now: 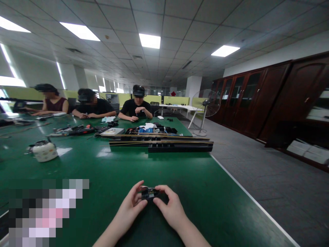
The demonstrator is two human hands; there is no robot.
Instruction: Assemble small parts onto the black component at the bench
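Note:
Between my two hands is a small black device (pixel 148 194) with a paler rectangular patch and some metallic detail on its upper face; its exact kind is too small to make out. My left hand (pixel 132 202) pinches its left side, thumb at the near edge and fingers at the far edge. On the right side, my right hand (pixel 171 205) grips it between thumb and fingers. Both hands are over the near part of the green tabletop (pixel 123 171).
Long black bars (pixel 180 147) with thin brass-coloured rods lie across the table. Behind them are mixed tools and parts (pixel 151 129). A white patterned pot (pixel 45 151) stands left. Several people (pixel 136 104) sit beyond. A fan (pixel 205 103) stands right of the table edge.

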